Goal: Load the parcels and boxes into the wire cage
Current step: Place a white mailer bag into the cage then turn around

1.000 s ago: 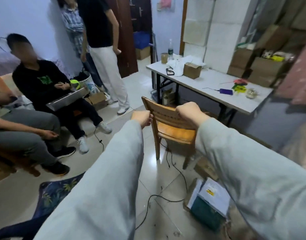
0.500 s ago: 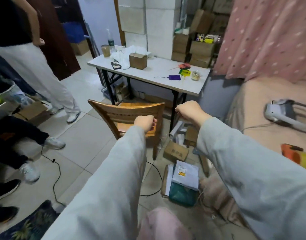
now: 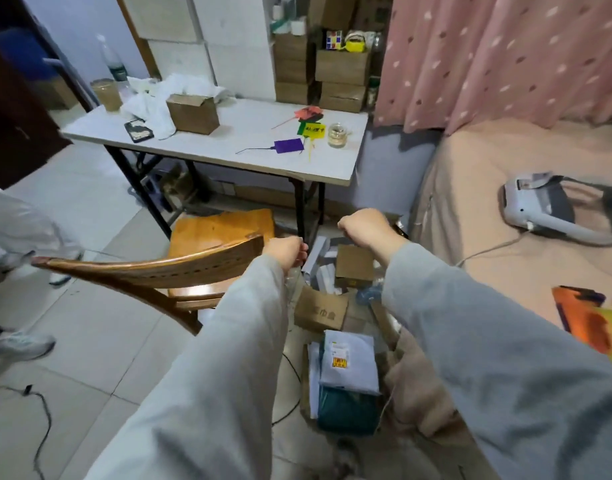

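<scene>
Parcels [image 3: 348, 362] and cardboard boxes [image 3: 320, 311] lie heaped on the tiled floor [image 3: 90, 341] between our outstretched arms, beside the bed [image 3: 488, 202]. Beyond them we see a white folding table [image 3: 249, 147] bearing a small brown carton [image 3: 193, 113] and a glass jar [image 3: 336, 135]; what they contain we cannot tell. A wooden chair [image 3: 193, 261] stands at left. Our left hand [image 3: 284, 251] and right hand [image 3: 363, 227] are curled into fists, holding nothing. A wire cage cannot be made out.
</scene>
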